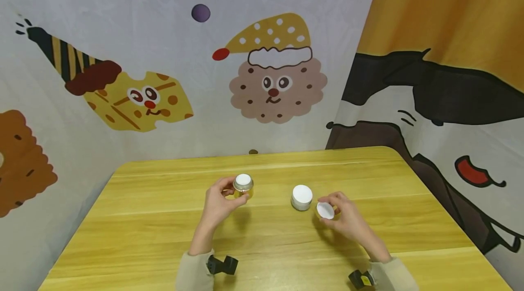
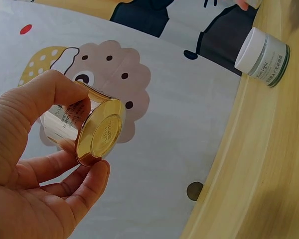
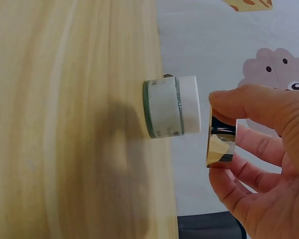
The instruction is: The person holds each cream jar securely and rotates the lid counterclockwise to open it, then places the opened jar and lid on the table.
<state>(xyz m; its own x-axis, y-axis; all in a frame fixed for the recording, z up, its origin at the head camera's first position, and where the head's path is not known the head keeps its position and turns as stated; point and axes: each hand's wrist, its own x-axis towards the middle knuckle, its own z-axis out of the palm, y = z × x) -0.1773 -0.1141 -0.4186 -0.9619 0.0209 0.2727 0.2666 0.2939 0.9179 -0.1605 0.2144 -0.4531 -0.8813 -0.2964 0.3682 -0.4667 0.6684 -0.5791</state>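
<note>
My left hand (image 1: 217,204) grips a small gold cosmetic jar (image 1: 243,183) by its sides, above the left-middle of the table. Its top shows a white disc in the head view; the left wrist view shows its shiny gold base (image 2: 105,132) and printed side. Between thumb and fingers, my right hand (image 1: 348,219) pinches a gold jar lid (image 3: 222,144), its white inside (image 1: 325,210) facing up in the head view. Just left of that lid, a cream jar (image 1: 302,198) with a white cap (image 3: 190,104) and printed label stands upright on the table.
The wooden table (image 1: 155,227) has rounded far corners and reaches back to a cloth backdrop (image 1: 213,118) printed with cartoon food. Another printed cloth (image 1: 434,145) hangs along the right side. Black camera mounts (image 1: 222,265) sit on both wrists over beige sleeves.
</note>
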